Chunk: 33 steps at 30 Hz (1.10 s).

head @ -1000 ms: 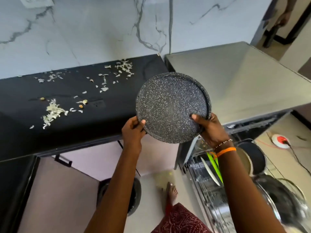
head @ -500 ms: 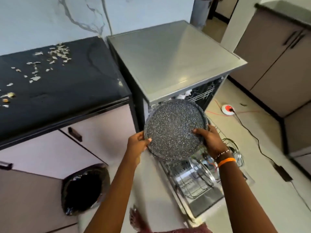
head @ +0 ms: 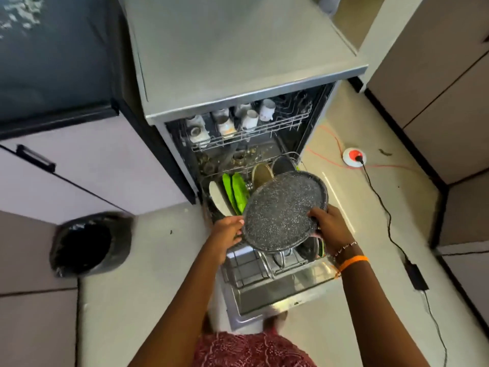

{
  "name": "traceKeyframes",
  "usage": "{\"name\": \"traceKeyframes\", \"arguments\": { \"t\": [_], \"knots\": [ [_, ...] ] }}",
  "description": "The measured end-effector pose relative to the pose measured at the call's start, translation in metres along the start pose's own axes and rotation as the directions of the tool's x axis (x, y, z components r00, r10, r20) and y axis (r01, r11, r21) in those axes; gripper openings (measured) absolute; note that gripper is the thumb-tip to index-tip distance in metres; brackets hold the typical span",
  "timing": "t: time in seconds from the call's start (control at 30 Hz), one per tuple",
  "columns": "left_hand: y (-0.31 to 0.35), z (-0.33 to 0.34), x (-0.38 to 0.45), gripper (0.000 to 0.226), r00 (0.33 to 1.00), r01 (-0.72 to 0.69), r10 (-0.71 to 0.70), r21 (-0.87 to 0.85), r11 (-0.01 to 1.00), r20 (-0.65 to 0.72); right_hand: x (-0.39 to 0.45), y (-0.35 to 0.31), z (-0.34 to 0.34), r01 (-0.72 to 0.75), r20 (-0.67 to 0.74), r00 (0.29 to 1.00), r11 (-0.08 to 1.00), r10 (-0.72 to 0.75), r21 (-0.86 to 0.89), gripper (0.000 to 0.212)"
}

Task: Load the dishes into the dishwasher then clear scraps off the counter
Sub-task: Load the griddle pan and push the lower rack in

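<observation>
Holding the speckled plate [head: 284, 211] over the pulled-out lower rack [head: 248, 268], the left hand [head: 227, 234] and right hand [head: 329, 229] are each clasped on its rim; it should be tipped upright — slotted beside the green plates [head: 235, 193]; free room is seen only at the rack's near end.

Soft daylight, brightest upper right, motion blur throughout, wide-angle bending at edges
</observation>
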<state>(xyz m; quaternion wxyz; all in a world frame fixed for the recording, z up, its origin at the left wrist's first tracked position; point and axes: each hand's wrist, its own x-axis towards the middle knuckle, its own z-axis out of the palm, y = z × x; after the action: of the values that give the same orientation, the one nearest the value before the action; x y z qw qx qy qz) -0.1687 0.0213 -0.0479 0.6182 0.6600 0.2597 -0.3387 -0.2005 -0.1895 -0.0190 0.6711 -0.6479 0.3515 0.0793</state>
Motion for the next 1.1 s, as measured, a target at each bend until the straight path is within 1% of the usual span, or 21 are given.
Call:
{"name": "traceKeyframes", "arguments": {
  "t": [0.03, 0.13, 0.17, 0.23, 0.27, 0.37, 0.47, 0.57, 0.67, 0.77, 0.83, 0.9, 1.0, 1.07, 1.1],
  "knots": [
    [-0.005, 0.009, -0.001, 0.025, 1.0, 0.013, -0.013, 0.009, 1.0, -0.003, 0.003, 0.003, -0.008, -0.003, -0.006, 1.0, 0.999, 0.003, -0.032, 0.022],
    [-0.016, 0.019, 0.001, 0.028, 0.999, 0.027, -0.026, 0.01, 1.0, -0.032, 0.017, 0.012, -0.019, 0.01, -0.082, 0.996, 0.992, -0.02, -0.123, 0.007],
    [-0.017, 0.019, 0.003, 0.028, 0.999, 0.025, -0.025, 0.0, 1.0, -0.046, 0.022, 0.015, -0.019, 0.025, -0.101, 0.994, 0.985, -0.043, -0.172, 0.01],
    [-0.019, 0.015, 0.009, 0.028, 0.997, 0.022, -0.024, -0.027, 0.999, -0.078, 0.039, 0.025, -0.015, 0.065, -0.114, 0.988, 0.956, -0.101, -0.285, 0.027],
    [-0.02, 0.013, 0.013, 0.028, 0.995, 0.02, -0.023, -0.037, 0.999, -0.092, 0.042, 0.025, -0.012, 0.094, -0.122, 0.982, 0.934, -0.143, -0.343, 0.03],
    [-0.028, 0.006, 0.038, 0.027, 0.991, 0.015, -0.026, -0.086, 0.996, -0.13, 0.057, 0.019, -0.002, 0.166, -0.127, 0.956, 0.843, -0.265, -0.512, 0.019],
    [-0.032, 0.009, 0.061, 0.027, 0.988, 0.0, -0.015, -0.096, 0.995, -0.151, 0.083, 0.025, -0.006, 0.217, -0.125, 0.924, 0.765, -0.361, -0.606, 0.023],
    [-0.031, 0.024, 0.086, 0.027, 0.989, -0.005, -0.006, -0.079, 0.997, -0.146, 0.111, 0.028, -0.012, 0.233, -0.145, 0.896, 0.724, -0.419, -0.65, 0.025],
    [-0.033, 0.04, 0.12, 0.026, 0.987, -0.006, -0.002, -0.048, 0.999, -0.158, 0.145, 0.032, -0.013, 0.23, -0.148, 0.886, 0.696, -0.438, -0.68, 0.027],
    [-0.037, 0.053, 0.163, 0.026, 0.971, -0.045, 0.044, -0.002, 0.999, -0.236, 0.191, 0.045, -0.013, 0.275, -0.102, 0.881, 0.676, -0.461, -0.684, 0.037],
    [-0.038, 0.062, 0.194, 0.027, 0.957, -0.064, 0.066, 0.016, 0.998, -0.283, 0.225, 0.058, -0.016, 0.283, -0.068, 0.89, 0.663, -0.451, -0.693, 0.037],
    [-0.036, 0.071, 0.223, 0.027, 0.953, -0.074, 0.08, 0.032, 0.997, -0.292, 0.256, 0.07, -0.018, 0.275, -0.034, 0.904, 0.64, -0.426, -0.717, 0.035],
    [-0.03, 0.083, 0.255, 0.027, 0.948, -0.09, 0.098, 0.04, 0.995, -0.303, 0.294, 0.082, -0.017, 0.317, 0.042, 0.898, 0.577, -0.438, -0.753, 0.047],
    [-0.025, 0.091, 0.275, 0.027, 0.943, -0.118, 0.115, 0.011, 0.993, -0.312, 0.319, 0.09, -0.014, 0.34, 0.087, 0.891, 0.528, -0.445, -0.778, 0.044],
    [-0.023, 0.092, 0.28, 0.027, 0.94, -0.131, 0.122, -0.009, 0.991, -0.318, 0.327, 0.092, -0.011, 0.338, 0.103, 0.895, 0.51, -0.433, -0.791, 0.038]
  ]
}}
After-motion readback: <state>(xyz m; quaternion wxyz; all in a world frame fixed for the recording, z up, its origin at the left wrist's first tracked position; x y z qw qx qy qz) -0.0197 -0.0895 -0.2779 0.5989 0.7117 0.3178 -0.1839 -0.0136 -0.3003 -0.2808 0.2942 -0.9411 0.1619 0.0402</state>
